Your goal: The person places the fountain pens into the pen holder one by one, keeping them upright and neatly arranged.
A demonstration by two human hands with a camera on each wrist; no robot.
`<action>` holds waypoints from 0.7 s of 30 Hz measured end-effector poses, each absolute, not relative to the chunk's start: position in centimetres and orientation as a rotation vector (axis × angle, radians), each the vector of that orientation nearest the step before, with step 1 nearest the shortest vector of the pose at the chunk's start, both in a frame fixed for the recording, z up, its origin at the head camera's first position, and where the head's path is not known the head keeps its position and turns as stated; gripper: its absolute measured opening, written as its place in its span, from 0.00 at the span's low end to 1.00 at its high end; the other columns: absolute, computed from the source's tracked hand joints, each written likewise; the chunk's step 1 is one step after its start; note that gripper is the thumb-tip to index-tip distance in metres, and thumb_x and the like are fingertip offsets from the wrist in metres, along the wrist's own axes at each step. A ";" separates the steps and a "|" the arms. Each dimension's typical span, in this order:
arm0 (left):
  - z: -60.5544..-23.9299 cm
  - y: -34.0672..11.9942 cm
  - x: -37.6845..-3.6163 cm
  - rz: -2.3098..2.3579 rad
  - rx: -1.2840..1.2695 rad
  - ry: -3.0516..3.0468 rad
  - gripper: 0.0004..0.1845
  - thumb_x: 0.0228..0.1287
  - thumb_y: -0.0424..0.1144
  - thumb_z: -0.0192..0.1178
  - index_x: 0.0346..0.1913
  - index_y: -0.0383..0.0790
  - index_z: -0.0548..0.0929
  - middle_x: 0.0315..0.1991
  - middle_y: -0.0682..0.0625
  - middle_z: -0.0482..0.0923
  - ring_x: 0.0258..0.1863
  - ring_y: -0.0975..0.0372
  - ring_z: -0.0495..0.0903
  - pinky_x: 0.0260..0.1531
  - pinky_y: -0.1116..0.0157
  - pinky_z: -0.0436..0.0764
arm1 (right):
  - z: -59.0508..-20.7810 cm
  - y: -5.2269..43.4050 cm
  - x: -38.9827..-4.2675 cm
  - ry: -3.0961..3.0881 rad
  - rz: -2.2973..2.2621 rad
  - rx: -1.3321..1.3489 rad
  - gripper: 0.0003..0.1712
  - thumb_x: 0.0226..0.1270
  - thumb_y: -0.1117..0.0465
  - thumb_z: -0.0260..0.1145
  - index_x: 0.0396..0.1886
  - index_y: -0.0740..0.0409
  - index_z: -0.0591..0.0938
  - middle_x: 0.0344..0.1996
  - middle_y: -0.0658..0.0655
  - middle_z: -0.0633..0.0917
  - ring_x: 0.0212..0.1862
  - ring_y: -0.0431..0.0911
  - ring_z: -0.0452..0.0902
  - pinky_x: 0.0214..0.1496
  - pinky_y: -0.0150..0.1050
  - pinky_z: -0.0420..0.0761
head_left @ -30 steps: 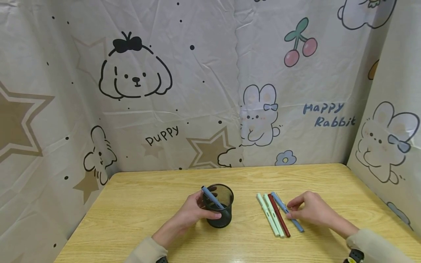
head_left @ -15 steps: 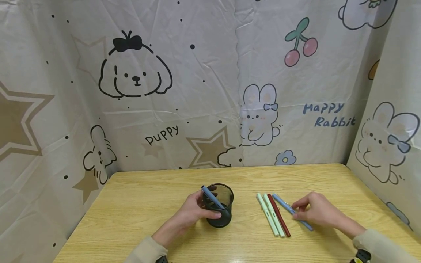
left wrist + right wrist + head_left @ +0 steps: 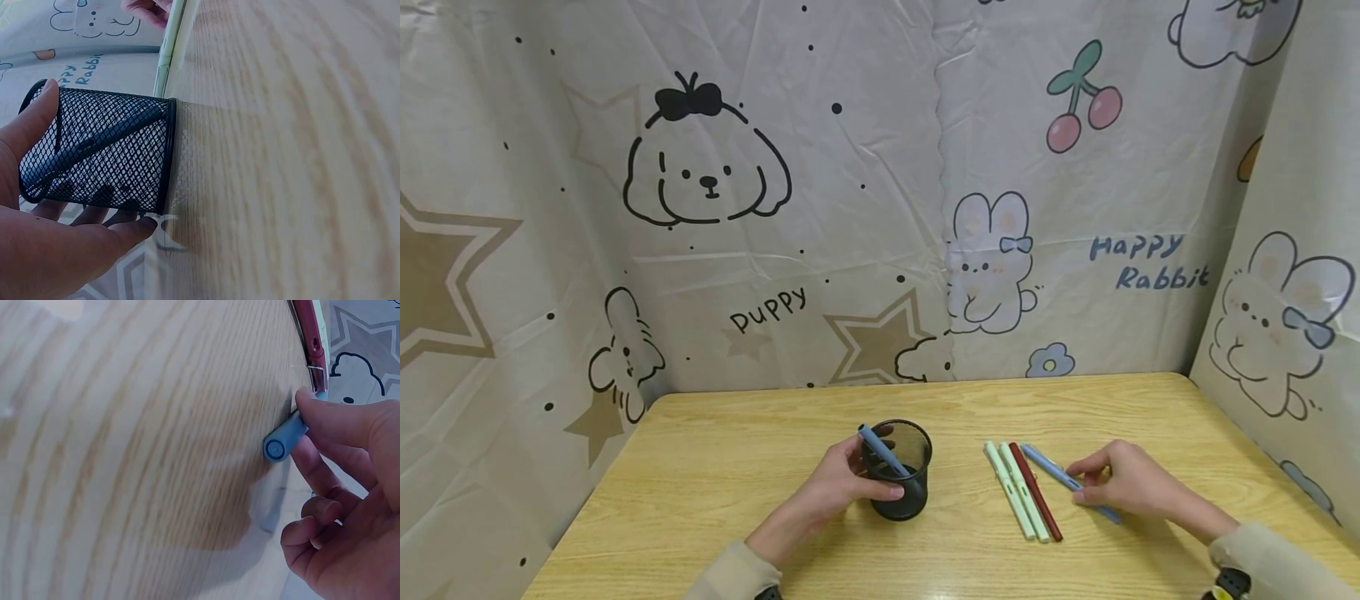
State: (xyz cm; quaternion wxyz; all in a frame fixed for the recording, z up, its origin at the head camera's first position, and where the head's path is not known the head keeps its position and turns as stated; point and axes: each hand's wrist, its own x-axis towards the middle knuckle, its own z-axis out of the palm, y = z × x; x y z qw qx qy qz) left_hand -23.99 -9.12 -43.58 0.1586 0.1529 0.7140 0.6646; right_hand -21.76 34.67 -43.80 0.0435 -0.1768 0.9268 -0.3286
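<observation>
- The blue pen (image 3: 1067,482) lies slanted on the wooden table (image 3: 715,475), at the right end of a row of pens; the right wrist view shows its round end (image 3: 275,448) lifted clear of the wood.
- The right hand (image 3: 1123,487) pinches this pen near its lower end, fingertips (image 3: 312,403) closed on the barrel, the other fingers curled beneath.
- Just left of it lie a dark red pen (image 3: 1036,492) and two pale green pens (image 3: 1015,496), side by side and nearly parallel, close together.
- Well to the left stands a black mesh cup (image 3: 900,471), upright on the table.
- The left hand (image 3: 842,487) wraps the cup's side, thumb on one wall and fingers curled round the other, as the left wrist view shows.
- A second blue pen (image 3: 880,450) leans inside the cup, its top sticking out over the rim toward the left.
- Behind the table hangs a cartoon-printed cloth (image 3: 880,208) with puppies, rabbits and stars.
</observation>
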 end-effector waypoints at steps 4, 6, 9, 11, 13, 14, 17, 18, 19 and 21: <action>-43.6 -9.1 -24.0 1.904 0.445 2.034 0.46 0.54 0.31 0.82 0.77 0.38 0.72 0.71 0.36 0.73 0.69 0.43 0.73 0.72 0.42 0.66 | -43.8 34.7 -21.7 2.845 -1.016 -0.508 0.19 0.59 0.59 0.83 0.47 0.66 0.92 0.26 0.45 0.84 0.28 0.37 0.73 0.28 0.33 0.73; -43.6 -9.1 -24.0 1.904 0.447 2.035 0.46 0.54 0.31 0.82 0.77 0.38 0.72 0.71 0.35 0.73 0.69 0.43 0.73 0.71 0.43 0.66 | -43.9 34.6 -21.6 2.852 -1.021 -0.496 0.20 0.59 0.58 0.83 0.46 0.66 0.92 0.27 0.45 0.84 0.27 0.37 0.72 0.27 0.33 0.73; -43.6 -9.1 -23.9 1.902 0.444 2.036 0.46 0.54 0.31 0.82 0.77 0.39 0.73 0.71 0.36 0.73 0.69 0.43 0.73 0.71 0.42 0.66 | -44.0 34.4 -21.6 2.855 -1.042 -0.481 0.20 0.58 0.58 0.83 0.46 0.66 0.92 0.27 0.46 0.84 0.27 0.38 0.73 0.28 0.33 0.73; -43.6 -9.2 -23.8 1.899 0.441 2.039 0.45 0.55 0.31 0.81 0.77 0.40 0.73 0.71 0.36 0.74 0.69 0.43 0.73 0.71 0.42 0.66 | -44.0 34.4 -21.7 2.846 -1.057 -0.475 0.19 0.59 0.59 0.83 0.46 0.67 0.92 0.27 0.46 0.85 0.28 0.38 0.73 0.28 0.34 0.74; -43.6 -9.2 -23.8 1.898 0.438 2.041 0.45 0.55 0.31 0.81 0.77 0.40 0.73 0.71 0.36 0.74 0.69 0.43 0.73 0.71 0.42 0.66 | -44.0 34.4 -21.7 2.840 -1.065 -0.468 0.19 0.59 0.60 0.83 0.46 0.67 0.92 0.27 0.47 0.85 0.28 0.38 0.74 0.28 0.34 0.75; -43.5 -9.2 -23.8 1.899 0.439 2.041 0.46 0.55 0.30 0.81 0.77 0.40 0.73 0.71 0.36 0.74 0.69 0.43 0.73 0.71 0.42 0.66 | -44.0 34.5 -21.8 2.840 -1.062 -0.468 0.18 0.59 0.60 0.83 0.45 0.67 0.92 0.27 0.47 0.85 0.28 0.38 0.74 0.28 0.34 0.75; -43.5 -9.2 -23.8 1.899 0.442 2.038 0.46 0.55 0.31 0.81 0.78 0.39 0.71 0.71 0.35 0.73 0.69 0.43 0.73 0.71 0.42 0.66 | -44.0 34.8 -21.7 2.848 -1.045 -0.468 0.17 0.59 0.61 0.82 0.45 0.66 0.92 0.27 0.46 0.85 0.28 0.37 0.74 0.29 0.34 0.75; -43.5 -9.1 -23.9 1.899 0.442 2.035 0.46 0.55 0.31 0.81 0.78 0.39 0.71 0.71 0.34 0.72 0.69 0.43 0.73 0.71 0.42 0.66 | -44.0 35.0 -21.7 2.852 -1.036 -0.469 0.17 0.59 0.61 0.82 0.44 0.66 0.92 0.27 0.46 0.85 0.28 0.37 0.74 0.29 0.34 0.75; -43.4 -9.1 -23.9 1.898 0.443 2.036 0.46 0.55 0.31 0.81 0.78 0.39 0.71 0.72 0.34 0.72 0.69 0.43 0.73 0.71 0.42 0.66 | -44.0 35.1 -21.7 2.856 -1.030 -0.470 0.16 0.59 0.61 0.82 0.44 0.66 0.92 0.27 0.46 0.85 0.28 0.37 0.74 0.29 0.34 0.75; -43.4 -9.1 -23.9 1.893 0.443 2.037 0.46 0.55 0.31 0.81 0.78 0.39 0.71 0.72 0.34 0.72 0.69 0.43 0.73 0.71 0.42 0.66 | -44.0 35.3 -21.6 2.856 -1.025 -0.472 0.16 0.58 0.61 0.82 0.43 0.65 0.92 0.27 0.46 0.85 0.28 0.37 0.74 0.29 0.34 0.75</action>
